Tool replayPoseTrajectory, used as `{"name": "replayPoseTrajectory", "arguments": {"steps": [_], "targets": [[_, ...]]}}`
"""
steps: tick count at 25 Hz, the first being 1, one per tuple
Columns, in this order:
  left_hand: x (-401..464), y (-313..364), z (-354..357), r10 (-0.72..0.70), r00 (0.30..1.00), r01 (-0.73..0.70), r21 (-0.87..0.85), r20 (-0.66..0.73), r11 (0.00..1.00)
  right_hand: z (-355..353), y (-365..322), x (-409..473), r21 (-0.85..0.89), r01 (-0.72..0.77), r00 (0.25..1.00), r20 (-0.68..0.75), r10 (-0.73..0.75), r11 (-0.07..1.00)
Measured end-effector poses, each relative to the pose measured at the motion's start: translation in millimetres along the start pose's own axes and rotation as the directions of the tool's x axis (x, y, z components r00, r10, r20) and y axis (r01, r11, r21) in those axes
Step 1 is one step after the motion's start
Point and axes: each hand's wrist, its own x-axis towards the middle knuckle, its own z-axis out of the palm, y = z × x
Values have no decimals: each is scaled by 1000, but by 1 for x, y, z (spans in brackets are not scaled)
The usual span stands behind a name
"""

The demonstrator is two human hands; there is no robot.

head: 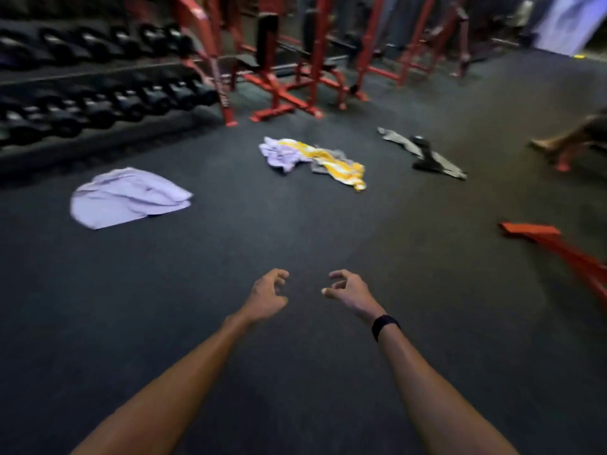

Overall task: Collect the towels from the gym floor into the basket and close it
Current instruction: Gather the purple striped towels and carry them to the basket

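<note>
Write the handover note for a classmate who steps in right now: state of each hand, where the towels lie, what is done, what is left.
Left hand and right hand: both stretched out over the gym floor, fingers loosely curled, holding nothing.
Towels: lavender towel flat at the left; crumpled lavender towel against the yellow-striped towel in the middle; dark grey towel at the right.
Done: nothing collected as far as this view shows.
Left: gather all towels, find the basket (not in view), fill it, close it.
</note>
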Motion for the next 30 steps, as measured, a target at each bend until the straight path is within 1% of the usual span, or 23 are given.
{"name": "replayPoseTrajectory", "arguments": {"steps": [2,3,5,8,11,12,15,16,18,20,21,22,24,26,30], "targets": [[-9,-42,-73,-78,992,76,-31,-101,997,68,-57,19,-23,80,991,110,-77,997],[-15,-66,-112,-113,981,106,-52,-157,993,107,-89,27,-39,122,977,182,-113,992],[-26,-100,-168,-174,952,157,-89,-252,984,164,-136,40,-67,198,942,288,-171,978],[-40,-152,-240,-272,876,220,-171,-398,960,247,-206,61,-106,310,877,415,-241,945],[-44,-202,-296,-333,810,246,-235,-484,940,319,-261,86,-122,390,813,510,-279,913],[-39,-215,-316,-342,796,256,-234,-499,938,340,-278,99,-133,413,800,526,-289,901],[-8,-237,-380,-336,779,250,-228,-529,941,389,-327,147,-124,438,793,520,-318,890],[8,-244,-408,-321,773,248,-205,-547,947,405,-348,169,-117,453,793,506,-340,884],[39,-253,-463,-335,758,265,-206,-560,942,427,-395,209,-111,462,805,470,-363,880],[70,-260,-522,-315,762,277,-154,-566,948,445,-445,241,-89,480,802,448,-395,873],[83,-266,-547,-294,753,273,-127,-589,954,452,-466,253,-76,506,793,434,-428,859],[96,-272,-568,-307,725,294,-127,-617,947,459,-484,267,-68,516,796,406,-449,854],[120,-286,-602,-320,707,314,-126,-630,941,474,-516,290,-75,536,787,405,-465,841],[143,-306,-625,-356,708,351,-132,-611,927,494,-538,315,-121,568,764,445,-467,814],[205,-353,-672,-397,721,365,-176,-568,914,540,-579,379,-206,578,762,481,-433,789]]}}
